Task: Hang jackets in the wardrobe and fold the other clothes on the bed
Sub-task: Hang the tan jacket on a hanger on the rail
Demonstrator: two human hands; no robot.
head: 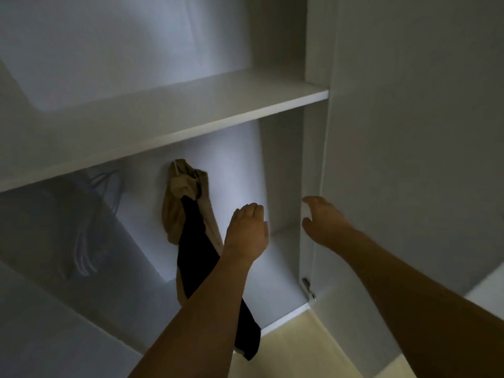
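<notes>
— Head view first. Where hangs the jacket?

— Inside the open white wardrobe point(283, 170), under the shelf point(163, 115). One tan jacket point(174, 208) with dark lining, hanging against the back wall, long axis vertical but leaning, top to the upper left, bottom end down to the right, near the wardrobe floor edge. Collar end up, hem end down.

— Any hangers?

— Yes, a bunch of thin hangers point(103, 192) to the left of the jacket, blurred; number cannot tell.

— And the hands, how many, how placed?

— Two, both bare, both reaching forward. Left hand point(248, 230) just right of the jacket, fingers loosely bent, holding nothing, forearm crossing in front of the jacket's lower part. Right hand point(324, 222) near the edge of the wardrobe door point(409, 159), fingers spread and relaxed, thumb apart, holding nothing; touching the door edge or not, cannot tell.

— Anything else?

— One metal hinge point(307, 287) low on the door frame, and pale floor point(313, 347) below.
</notes>
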